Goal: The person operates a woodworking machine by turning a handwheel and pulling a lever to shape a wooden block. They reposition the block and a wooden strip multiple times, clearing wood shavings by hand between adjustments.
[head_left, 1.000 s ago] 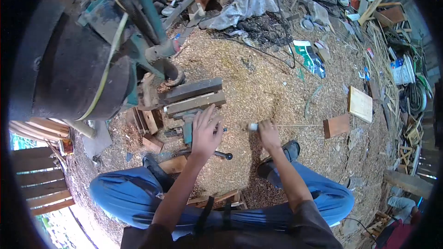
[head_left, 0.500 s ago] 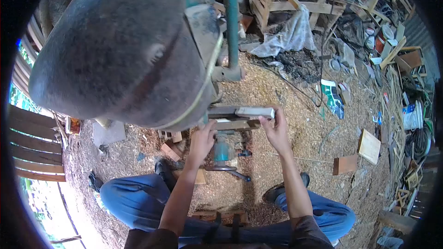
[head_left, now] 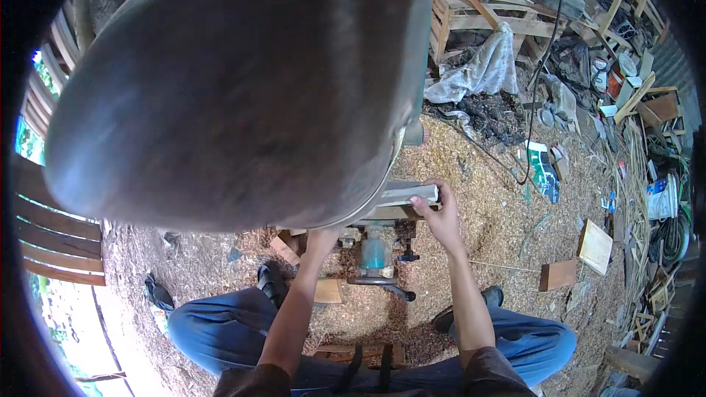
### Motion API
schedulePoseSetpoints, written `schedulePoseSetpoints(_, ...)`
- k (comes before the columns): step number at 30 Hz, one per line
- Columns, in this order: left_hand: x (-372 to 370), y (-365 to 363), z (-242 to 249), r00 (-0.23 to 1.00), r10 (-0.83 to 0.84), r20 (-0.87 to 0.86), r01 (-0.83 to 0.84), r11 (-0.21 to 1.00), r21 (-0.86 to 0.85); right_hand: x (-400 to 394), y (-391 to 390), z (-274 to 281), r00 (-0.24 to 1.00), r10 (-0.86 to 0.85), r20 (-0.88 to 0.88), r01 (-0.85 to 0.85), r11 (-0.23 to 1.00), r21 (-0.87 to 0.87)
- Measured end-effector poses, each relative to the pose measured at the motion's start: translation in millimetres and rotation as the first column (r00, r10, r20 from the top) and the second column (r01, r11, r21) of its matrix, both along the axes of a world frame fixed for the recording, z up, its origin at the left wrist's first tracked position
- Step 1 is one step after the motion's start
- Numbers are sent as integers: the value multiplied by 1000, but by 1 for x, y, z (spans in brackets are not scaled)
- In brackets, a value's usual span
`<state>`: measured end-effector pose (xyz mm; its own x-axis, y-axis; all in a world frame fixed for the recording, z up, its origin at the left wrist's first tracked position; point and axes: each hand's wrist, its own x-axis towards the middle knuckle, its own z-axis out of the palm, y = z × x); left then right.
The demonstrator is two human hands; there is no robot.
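Observation:
A large dark rounded machine housing (head_left: 243, 103) fills the upper left and covers much of the work area. Beneath its lower right edge lies a pale wooden block (head_left: 409, 192), on top of a worn machine table (head_left: 397, 213). My right hand (head_left: 443, 222) grips the block's right end, thumb on the near side and fingers on the far side. My left hand (head_left: 321, 240) reaches under the housing, which hides its fingers; what it touches cannot be seen. Below the table stands a green machine post (head_left: 373, 254) with a dark handle (head_left: 397, 292).
Wood shavings (head_left: 485, 279) cover the ground. Offcut blocks lie at right, a brown one (head_left: 558, 275) and a pale one (head_left: 594, 246). A wooden crate (head_left: 485, 23), a draped cloth (head_left: 482, 70) and a hanging cable (head_left: 535, 95) are behind. A slatted wooden panel (head_left: 59, 224) stands at left.
The view has shifted, so the housing looks larger and reaches farther right. It now hides my left fingers and more of the block and table. My right hand keeps its grip on the block.

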<state>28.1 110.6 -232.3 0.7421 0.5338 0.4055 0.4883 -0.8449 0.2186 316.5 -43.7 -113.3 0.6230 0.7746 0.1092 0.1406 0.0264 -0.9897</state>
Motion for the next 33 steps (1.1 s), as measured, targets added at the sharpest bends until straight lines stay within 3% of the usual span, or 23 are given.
schedulePoseSetpoints(2,23,-5,28,987,134,83,-106,955,-278,5,-1,-6,995,16,-97,-17,1000,-11)
schedulePoseSetpoints(4,28,-8,32,986,143,86,-111,948,-298,12,-3,-10,927,-56,372,96,991,-90)
schedulePoseSetpoints(6,29,-2,22,992,124,-17,-125,975,-185,16,-8,-11,929,-33,369,72,993,-92)
schedulePoseSetpoints(8,32,2,24,991,134,23,-125,965,-230,20,-9,-6,937,28,347,5,996,-94)
schedulePoseSetpoints(10,31,3,27,983,178,-47,-184,951,-250,17,-10,1,923,62,380,-14,992,-129)
schedulePoseSetpoints(12,28,3,24,982,187,-7,-185,964,-192,9,-10,4,865,6,502,89,982,-164)
schedulePoseSetpoints(14,15,9,26,966,241,-99,-260,900,-350,8,-10,1,852,25,522,91,977,-195)
schedulePoseSetpoints(15,5,14,16,942,267,-202,-326,870,-371,8,-9,-9,903,48,427,50,975,-215)
schedulePoseSetpoints(16,-2,15,27,943,266,-199,-323,872,-368,7,-8,-10,942,69,329,9,973,-230)
schedulePoseSetpoints(18,-22,14,55,941,325,-91,-330,833,-443,3,-10,-8,902,76,424,45,962,-269)
schedulePoseSetpoints(19,-29,19,67,857,410,-313,-511,760,-402,-1,-9,-2,854,91,512,82,948,-306)
schedulePoseSetpoints(20,-31,13,75,855,412,-316,-514,758,-402,-6,-8,3,856,94,509,79,948,-308)
schedulePoseSetpoints(22,-35,-2,80,887,459,-58,-462,885,-61,-17,-5,11,780,80,620,171,926,-335)
schedulePoseSetpoints(24,-25,-9,73,873,488,16,-486,872,-58,-28,1,12,794,61,605,202,912,-357)
schedulePoseSetpoints(26,-4,-16,75,888,394,236,-271,865,-422,-38,5,13,803,38,595,238,894,-379)
schedulePoseSetpoints(28,20,-29,73,884,408,229,-203,775,-598,-48,5,13,720,34,693,315,874,-370)
schedulePoseSetpoints(29,38,-40,110,891,370,263,-85,706,-703,-51,6,11,716,36,697,317,873,-370)
schedulePoseSetpoints(32,55,-44,121,912,292,289,46,627,-778,-59,9,3,730,37,682,302,879,-370)
schedulePoseSetpoints(33,55,-37,100,923,240,301,80,646,-759,-61,11,2,717,8,697,340,869,-359)
